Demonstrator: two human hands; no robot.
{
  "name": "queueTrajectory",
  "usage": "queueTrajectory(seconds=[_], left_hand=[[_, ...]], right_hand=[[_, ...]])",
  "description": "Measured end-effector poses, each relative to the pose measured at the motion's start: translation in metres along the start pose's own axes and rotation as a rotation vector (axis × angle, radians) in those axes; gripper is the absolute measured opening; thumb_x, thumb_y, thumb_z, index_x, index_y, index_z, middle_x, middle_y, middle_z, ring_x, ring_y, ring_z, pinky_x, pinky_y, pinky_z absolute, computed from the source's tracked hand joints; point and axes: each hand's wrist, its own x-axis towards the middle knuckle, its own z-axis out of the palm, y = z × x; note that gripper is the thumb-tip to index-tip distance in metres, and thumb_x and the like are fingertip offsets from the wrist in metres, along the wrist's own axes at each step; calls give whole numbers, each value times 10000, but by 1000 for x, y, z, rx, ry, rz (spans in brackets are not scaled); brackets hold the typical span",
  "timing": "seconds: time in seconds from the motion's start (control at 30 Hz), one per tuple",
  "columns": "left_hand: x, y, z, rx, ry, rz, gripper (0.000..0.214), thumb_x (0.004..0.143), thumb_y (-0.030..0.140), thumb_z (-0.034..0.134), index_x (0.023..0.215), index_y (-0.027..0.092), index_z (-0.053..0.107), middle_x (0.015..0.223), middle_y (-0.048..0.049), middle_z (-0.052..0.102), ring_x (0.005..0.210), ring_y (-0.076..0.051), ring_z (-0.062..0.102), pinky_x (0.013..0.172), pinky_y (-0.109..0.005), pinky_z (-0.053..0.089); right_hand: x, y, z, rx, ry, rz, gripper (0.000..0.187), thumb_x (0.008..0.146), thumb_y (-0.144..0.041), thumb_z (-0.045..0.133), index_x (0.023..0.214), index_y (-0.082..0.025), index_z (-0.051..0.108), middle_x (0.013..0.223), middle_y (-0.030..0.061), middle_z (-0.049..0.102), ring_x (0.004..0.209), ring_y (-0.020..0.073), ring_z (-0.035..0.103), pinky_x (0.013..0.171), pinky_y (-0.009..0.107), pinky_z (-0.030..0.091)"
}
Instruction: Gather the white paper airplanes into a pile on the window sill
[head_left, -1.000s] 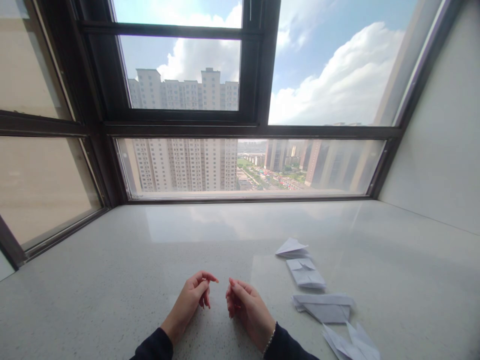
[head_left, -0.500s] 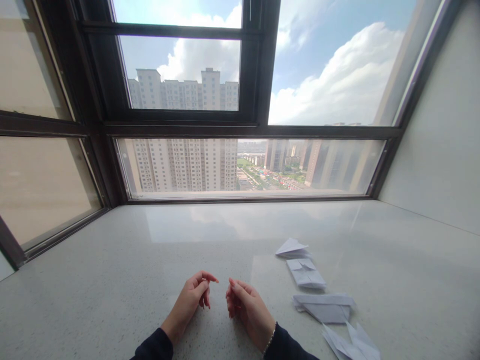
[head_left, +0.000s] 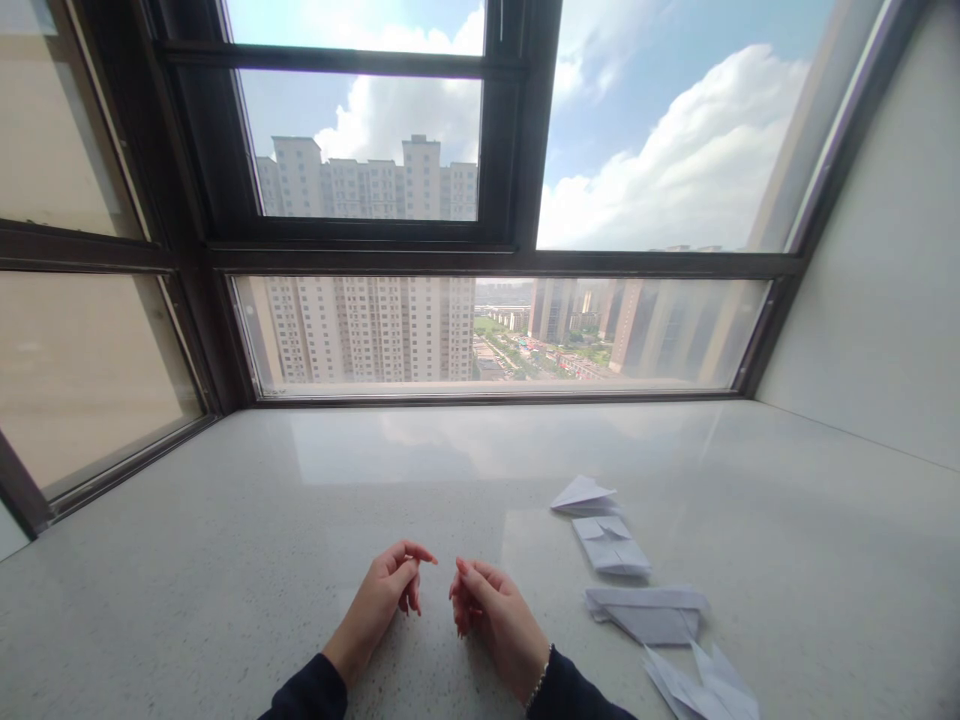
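My left hand (head_left: 382,600) and my right hand (head_left: 491,618) rest side by side on the speckled stone sill (head_left: 225,560), fingers loosely curled toward each other, holding nothing. To the right of my right hand lies a row of folded white paper pieces: a small pointed one (head_left: 583,494) farthest away, a flat folded one (head_left: 611,546), a wider one (head_left: 646,612), and a spiky one (head_left: 701,686) at the bottom edge. Neither hand touches the paper. Dark sleeves cover both wrists, and a bracelet shows on the right wrist.
A large dark-framed window (head_left: 517,255) runs along the back of the sill, with tall buildings and sky beyond. A plain white wall (head_left: 877,300) closes the right side. More glass panes (head_left: 82,370) angle along the left.
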Motion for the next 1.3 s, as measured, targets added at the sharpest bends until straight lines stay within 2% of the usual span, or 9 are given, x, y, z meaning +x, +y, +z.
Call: queueTrajectory(seconds=[0.1,0.23,0.33,0.4,0.57,0.67,0.77,0.97,1.3], left_hand=[[-1,1,0,-4,1,4,238,655,339,455,749,144,553,409,80,408,371,-81,391,426,-208,289],[-1,0,1,-10,0,12,259,644,371,475,747,148,559,413,78,411,381,-83,393,428,-209,285],[1,-3,0,-15,-8,3,267,635,372,475,752,148,560,402,82,402,362,-79,380,413,-204,272],[3,-5,-1,-15,-13,-4,258,634,358,465,747,146,559,400,80,401,355,-78,382,403,-199,264],[5,-7,-1,-2,-17,-14,247,640,352,449,730,146,551,407,83,390,353,-77,395,397,-196,253],[6,-8,0,8,-20,-15,233,642,341,434,714,147,542,412,83,387,350,-78,399,382,-192,222],[7,-9,0,12,-24,-13,220,644,310,414,724,146,537,415,80,394,351,-79,402,379,-190,217],[6,-6,0,45,-26,1,212,654,267,385,740,142,533,420,74,399,363,-86,413,385,-188,241],[-6,3,-1,314,191,299,258,777,334,369,883,167,535,465,68,410,433,-117,434,459,-217,331]], right_hand=[[-10,-5,5,-285,-44,-109,428,734,-557,467,597,-162,560,481,-16,508,452,93,436,475,223,328],[-24,-22,4,-730,-77,-289,267,753,-458,502,830,-230,616,853,50,593,814,188,520,728,297,387],[-20,-42,-20,-1111,6,-325,350,732,-439,528,1042,-276,545,1133,74,520,1046,248,438,904,401,291],[-9,-57,-48,-1432,165,-332,420,735,-430,513,1119,-262,499,1260,94,425,1159,281,330,966,479,173],[17,-82,-139,-1837,503,-15,529,771,-482,415,1244,-248,385,1364,97,288,1245,312,182,927,575,165],[21,-76,-179,-1853,551,240,577,756,-526,399,1264,-254,362,1382,95,256,1239,347,194,897,592,198],[21,-61,-192,-1810,502,319,571,777,-488,374,1266,-194,372,1355,145,303,1217,363,252,900,557,231],[35,-41,-147,-1772,234,149,577,801,-413,382,1273,-84,354,1299,181,386,1231,261,278,1005,378,166],[52,-6,-32,-1573,-134,-68,714,780,-536,381,1304,-61,282,1363,155,285,1268,244,184,1019,350,164]])
